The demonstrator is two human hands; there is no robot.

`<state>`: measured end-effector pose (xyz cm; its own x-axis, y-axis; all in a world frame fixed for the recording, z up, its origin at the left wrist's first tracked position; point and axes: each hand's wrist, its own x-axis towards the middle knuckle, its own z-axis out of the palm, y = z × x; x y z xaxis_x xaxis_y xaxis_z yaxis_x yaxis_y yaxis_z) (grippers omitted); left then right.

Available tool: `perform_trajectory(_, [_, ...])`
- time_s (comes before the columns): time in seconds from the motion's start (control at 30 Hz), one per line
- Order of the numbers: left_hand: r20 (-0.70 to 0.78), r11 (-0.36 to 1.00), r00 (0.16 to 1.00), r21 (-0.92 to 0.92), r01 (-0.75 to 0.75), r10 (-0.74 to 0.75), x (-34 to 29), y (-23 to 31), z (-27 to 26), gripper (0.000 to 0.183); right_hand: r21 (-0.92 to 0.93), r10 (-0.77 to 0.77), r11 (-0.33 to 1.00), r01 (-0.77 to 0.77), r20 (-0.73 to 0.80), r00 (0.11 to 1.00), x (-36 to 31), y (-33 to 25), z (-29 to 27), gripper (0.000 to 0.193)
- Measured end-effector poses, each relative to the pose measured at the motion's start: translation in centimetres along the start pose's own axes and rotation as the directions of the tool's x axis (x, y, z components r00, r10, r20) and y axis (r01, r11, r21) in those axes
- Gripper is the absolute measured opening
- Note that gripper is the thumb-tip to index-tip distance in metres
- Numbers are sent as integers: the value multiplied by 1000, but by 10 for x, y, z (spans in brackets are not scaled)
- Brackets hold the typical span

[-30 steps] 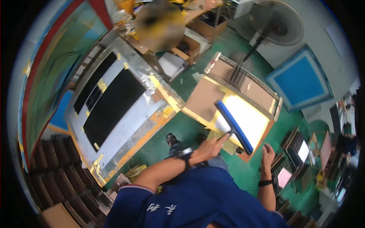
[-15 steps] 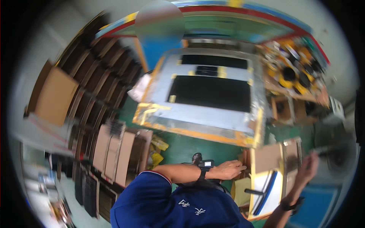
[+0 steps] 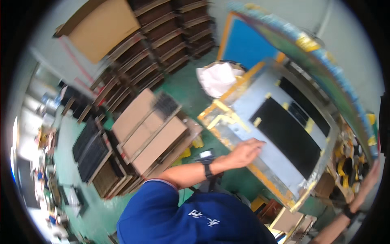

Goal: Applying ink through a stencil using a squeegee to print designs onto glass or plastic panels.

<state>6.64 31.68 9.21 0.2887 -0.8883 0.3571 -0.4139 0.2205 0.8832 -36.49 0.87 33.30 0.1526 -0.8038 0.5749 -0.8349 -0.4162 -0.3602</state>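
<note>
A light grey work table [image 3: 266, 160] with taped, worn edges carries a large black panel [image 3: 286, 136], a narrower black panel [image 3: 313, 110] and a small black piece [image 3: 297, 114] between them, with yellow tape strips around. My left hand [image 3: 245, 152] is over the table's near edge, fingers curled together, nothing visible in them. Over the table's far side a large screen frame [image 3: 345, 83] with blue and yellow taped edging stands tilted up. My right hand [image 3: 369, 177] reaches up to its lower right corner; blur and the dark rim hide the fingers.
Cardboard-topped stacks [image 3: 148, 130] and black slatted pieces [image 3: 91, 150] stand at left. Behind are dark wooden racks [image 3: 162, 40], a white-lined bin [image 3: 219, 79] and a blue panel [image 3: 248, 44]. Rolls and tapes [image 3: 349, 166] crowd the right side.
The view has swung left, so the table now lies at the right. My left hand has moved from beside the boxes to the table's near edge. My right hand has risen to the screen frame.
</note>
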Motion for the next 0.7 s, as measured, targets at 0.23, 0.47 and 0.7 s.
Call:
perform_trajectory(0.23, [73, 594, 909, -735, 327, -409, 28, -34, -26, 39, -34, 83, 996, -85, -52, 995, -180, -3, 74, 35])
perform_trajectory(0.47, [267, 203, 517, -703, 682, -814, 15, -107, -5, 21, 56, -62, 997, 46, 336, 940, -40, 12, 245, 47])
perform_trajectory(0.7, [217, 249, 396, -496, 832, -892, 13, -132, -2, 19, -130, -268, 913, 386, 522, 809, 123, 31, 448, 74])
